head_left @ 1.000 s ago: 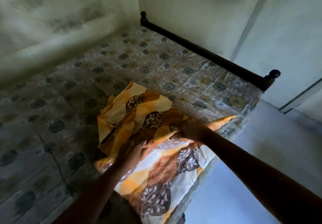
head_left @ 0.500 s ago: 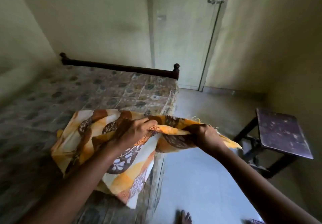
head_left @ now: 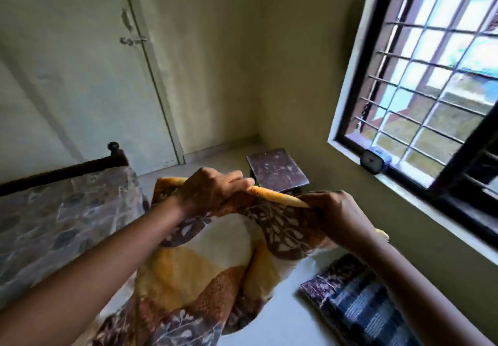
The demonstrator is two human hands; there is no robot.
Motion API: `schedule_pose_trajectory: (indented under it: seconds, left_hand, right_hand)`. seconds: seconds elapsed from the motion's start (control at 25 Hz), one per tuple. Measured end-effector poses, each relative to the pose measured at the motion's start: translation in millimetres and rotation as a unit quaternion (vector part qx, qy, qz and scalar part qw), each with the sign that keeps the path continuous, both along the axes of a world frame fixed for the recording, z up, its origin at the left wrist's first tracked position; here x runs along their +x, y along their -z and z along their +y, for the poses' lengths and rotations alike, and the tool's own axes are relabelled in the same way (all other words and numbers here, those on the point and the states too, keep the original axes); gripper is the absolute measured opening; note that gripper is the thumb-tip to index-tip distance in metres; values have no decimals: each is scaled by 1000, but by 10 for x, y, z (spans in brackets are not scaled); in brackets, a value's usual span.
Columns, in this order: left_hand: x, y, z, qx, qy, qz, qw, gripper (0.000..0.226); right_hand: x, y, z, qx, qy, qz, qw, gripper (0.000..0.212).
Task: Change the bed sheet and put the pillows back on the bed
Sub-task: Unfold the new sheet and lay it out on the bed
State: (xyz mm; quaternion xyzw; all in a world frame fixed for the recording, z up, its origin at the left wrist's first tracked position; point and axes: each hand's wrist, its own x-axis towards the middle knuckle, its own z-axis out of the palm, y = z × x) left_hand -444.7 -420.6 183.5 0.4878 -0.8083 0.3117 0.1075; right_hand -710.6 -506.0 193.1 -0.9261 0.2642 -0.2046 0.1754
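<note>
Gripping the sheet (head_left: 202, 273) by its top edge with left hand (head_left: 215, 192) and right hand (head_left: 336, 211), fingers curled tight round it. Held up just beside the bed (head_left: 67, 211), draping down.

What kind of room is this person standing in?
Probably a small bedroom in a home: a bed with a dark wooden end rail, a barred window with a small clock on its sill, and an orange leaf-print sheet being held up.
</note>
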Motion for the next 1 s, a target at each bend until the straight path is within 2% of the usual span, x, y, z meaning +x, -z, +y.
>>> schedule_pose_trajectory:
  seconds: [0.08, 0.2, 0.44, 0.56, 0.64, 0.72, 0.84, 0.92, 1.0]
  left_hand:
    - [-410, -71, -542, -15, 55, 5, 998, 24]
    - [-1008, -248, -1252, -46, 122, 20, 991, 26]
    - [-1847, -943, -2095, -153, 196, 35, 968, 19]
    - [-2085, -1288, -2269, -199, 180, 73, 961, 27]
    - [-2132, -1322, -2358, -200, 166, 88, 962, 32]
    - [-2082, -1231, -2401, -182, 163, 82, 966, 35]
    - [-1872, -1044, -2405, -187, 135, 79, 970, 27]
    - [-1716, -916, -2350, -182, 115, 87, 973, 21]
    - [-1473, -721, -2271, -157, 98, 74, 980, 23]
  right_hand:
    - [-473, -162, -153, -14, 37, -20, 999, 25]
    - [-1068, -353, -364, -49, 97, -35, 993, 2]
    - [-1742, -909, -695, -117, 136, -109, 978, 28]
    - [-1869, -1127, -856, -139, 141, -167, 966, 18]
    - [-1893, -1118, -1032, -121, 153, -190, 962, 26]
    - [-1865, -1000, -1170, -104, 151, -171, 968, 29]
    - [-1737, -845, -1294, -118, 141, -172, 968, 10]
    - [-1615, -781, -1350, -95, 150, -184, 967, 12]
    - [-1414, -654, -1400, -84, 147, -146, 975, 14]
